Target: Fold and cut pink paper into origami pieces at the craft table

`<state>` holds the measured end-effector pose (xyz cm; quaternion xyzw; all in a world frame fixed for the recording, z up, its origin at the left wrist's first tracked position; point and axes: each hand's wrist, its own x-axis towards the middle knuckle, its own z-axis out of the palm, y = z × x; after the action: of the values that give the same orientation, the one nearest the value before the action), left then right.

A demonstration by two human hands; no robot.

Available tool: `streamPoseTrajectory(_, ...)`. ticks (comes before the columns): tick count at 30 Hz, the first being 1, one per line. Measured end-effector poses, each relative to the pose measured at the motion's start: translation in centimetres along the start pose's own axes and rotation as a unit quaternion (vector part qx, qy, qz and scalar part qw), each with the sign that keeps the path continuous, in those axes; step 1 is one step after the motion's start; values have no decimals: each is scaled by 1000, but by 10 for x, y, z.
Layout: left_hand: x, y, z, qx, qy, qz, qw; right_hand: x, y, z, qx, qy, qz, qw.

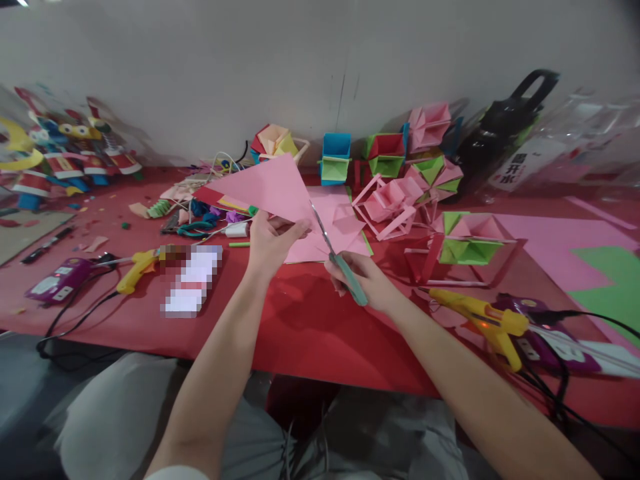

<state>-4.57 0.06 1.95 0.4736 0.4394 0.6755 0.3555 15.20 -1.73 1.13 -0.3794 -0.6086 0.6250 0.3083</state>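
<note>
My left hand (275,240) pinches the lower edge of a pink paper sheet (273,187), lifted above the table with a corner pointing left. In my right hand (363,277) is a pair of scissors (350,277) with pale green handles. The blades point up and away, beside the right edge of the sheet; whether they touch it I cannot tell. Below both hands lie more pink sheets (325,247) on the red tabletop (320,333).
Folded paper lanterns (390,200) line the back. Yellow glue guns (480,320) (137,270) with cords lie at both sides. A blurred phone (195,280) is at left. A black bottle (493,140) and clear plastic bottles (555,147) stand back right. Small figures (65,153) are back left.
</note>
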Motion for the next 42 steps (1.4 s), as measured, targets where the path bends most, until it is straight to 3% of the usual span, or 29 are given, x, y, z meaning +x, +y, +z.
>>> streamPoseTrajectory(17,-3,5,6,7,-25,-6,1000,0,3,-1,2,-23,-18,1000)
streamPoseTrajectory(42,-1,5,0,24,-52,-18,998,1,5,-2,-32,-2,-11,999)
